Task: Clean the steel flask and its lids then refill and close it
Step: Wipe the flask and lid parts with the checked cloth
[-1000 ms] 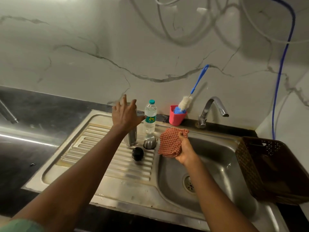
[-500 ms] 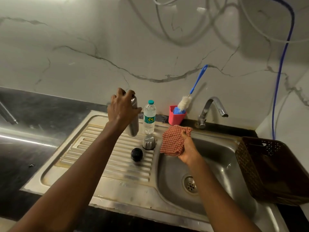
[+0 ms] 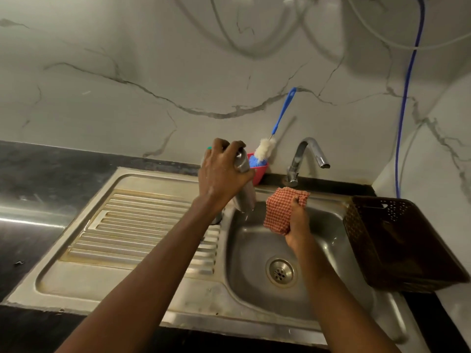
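**Steel flask (image 3: pixel 246 196) over the basin, cloth at the ready**

The sink (image 3: pixel 142 225) fills most of the counter, with its ribbed drainboard on the left and the basin on the right. A dark perforated basket (image 3: pixel 397 240) sits tipped on the basin's right rim.

Above the seam between drainboard and basin, the left hand (image 3: pixel 221 174) has fingers and thumb curled firmly round the flask's upper part. It holds the flask clear of the steel and tilted, lower end over the basin. Just beside it, not touching, the right hand (image 3: pixel 297 222) clutches a bunched red checked cloth (image 3: pixel 279 210), fingers closed into the folds.

By the wall stand the tap (image 3: pixel 305 154) and a pink cup (image 3: pixel 260 174) holding a blue-handled bottle brush (image 3: pixel 265 149). The lids I cannot properly make out. The left forearm covers that patch of drainboard, and a glint of steel near the wrist may be one of them.

The step in hand looks like wiping the flask's outside. It would go best with the flask kept over the basin so drips land there. The cloth should wrap the body below the gripping hand and rub along its length while the left hand turns the flask, so the whole round gets covered. Wet steel slips, so the grip wants firmness, then a shift lower to reach the neck. By my reckoning the inside, the lids and the refill remain to be done.
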